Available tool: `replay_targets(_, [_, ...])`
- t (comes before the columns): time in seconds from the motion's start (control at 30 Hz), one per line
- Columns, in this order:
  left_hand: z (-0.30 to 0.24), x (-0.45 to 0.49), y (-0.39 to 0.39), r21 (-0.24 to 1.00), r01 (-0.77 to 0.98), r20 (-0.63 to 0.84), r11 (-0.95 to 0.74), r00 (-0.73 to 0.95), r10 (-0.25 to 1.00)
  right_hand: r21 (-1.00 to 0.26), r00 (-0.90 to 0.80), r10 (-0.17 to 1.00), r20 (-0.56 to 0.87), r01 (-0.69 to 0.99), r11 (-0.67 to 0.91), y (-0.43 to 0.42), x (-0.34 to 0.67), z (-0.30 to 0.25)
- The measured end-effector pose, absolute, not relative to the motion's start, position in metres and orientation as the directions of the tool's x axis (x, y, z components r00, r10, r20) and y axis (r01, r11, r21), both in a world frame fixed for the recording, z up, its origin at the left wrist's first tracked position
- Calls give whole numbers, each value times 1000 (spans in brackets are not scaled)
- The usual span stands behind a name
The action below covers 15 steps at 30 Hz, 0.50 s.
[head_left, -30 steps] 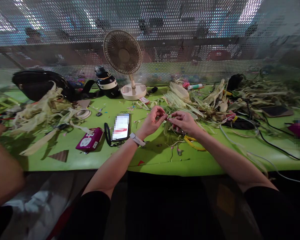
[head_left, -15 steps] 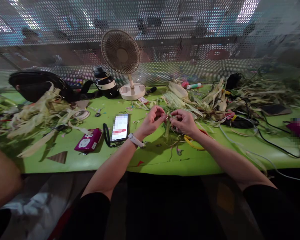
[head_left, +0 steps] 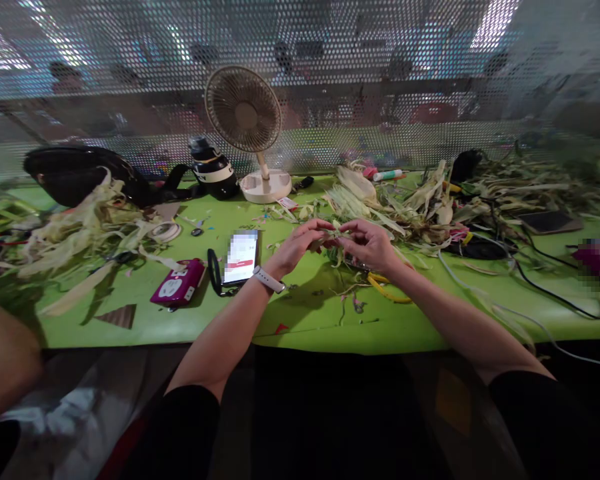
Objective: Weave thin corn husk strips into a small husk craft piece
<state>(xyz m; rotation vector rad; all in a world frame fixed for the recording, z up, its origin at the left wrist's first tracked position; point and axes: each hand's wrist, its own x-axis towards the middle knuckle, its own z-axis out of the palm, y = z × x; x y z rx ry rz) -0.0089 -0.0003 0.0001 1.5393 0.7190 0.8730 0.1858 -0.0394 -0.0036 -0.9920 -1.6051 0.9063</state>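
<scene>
Between my two hands is a small bundle of green corn husk (head_left: 336,231), pinched from both sides above the green tabletop (head_left: 300,320). My left hand (head_left: 303,245), with a pale watch band on its wrist, is closed on the bundle's left side. The fingers of my right hand (head_left: 369,247) are closed on its right side. My fingers hide part of the bundle. Just behind lies a heap of pale corn husks (head_left: 360,190). Yellow-handled scissors (head_left: 387,290) lie partly under my right wrist, and a lit phone (head_left: 240,257) is left of my left hand.
A fan (head_left: 245,113) and a black bottle (head_left: 214,170) stand at the back. A purple packet (head_left: 179,283), a tape roll (head_left: 165,231) and more husks (head_left: 80,227) lie left. Cables (head_left: 555,293) cross the right side. Another person's arm (head_left: 7,360) is at far left.
Both hands have turned and spread their grip on the husk bundle. The green strands that hung down below my fingers are now raised and lie across between the hands.
</scene>
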Motion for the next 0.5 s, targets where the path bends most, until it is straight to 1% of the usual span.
replay_targets(0.07, [-1,-9,0,993,17,87,-115,546,833,-909,-210,918,336,182,374,-39,186,-6])
replay_targets(0.13, [0,-7,-2,990,52,77,-128,559,825,-904,-254,910,327,197,380,-39,186,-8])
replay_targets(0.2, [3,-4,-5,986,60,94,-155,566,819,-903,-287,905,314,204,378,-38,189,-7])
replay_targets(0.3, [4,0,-6,992,46,70,-114,544,836,-919,-288,915,284,191,345,-36,195,-4])
replay_targets(0.33, [3,0,-5,995,30,64,-94,531,845,-916,-281,914,292,192,352,-34,197,-4])
replay_targets(0.4, [1,1,-2,996,-7,78,-86,510,857,-884,-276,895,350,220,413,-30,199,-4])
replay_targets(0.5, [-1,0,-1,992,5,106,-129,533,839,-778,-287,838,464,320,540,-27,200,-4])
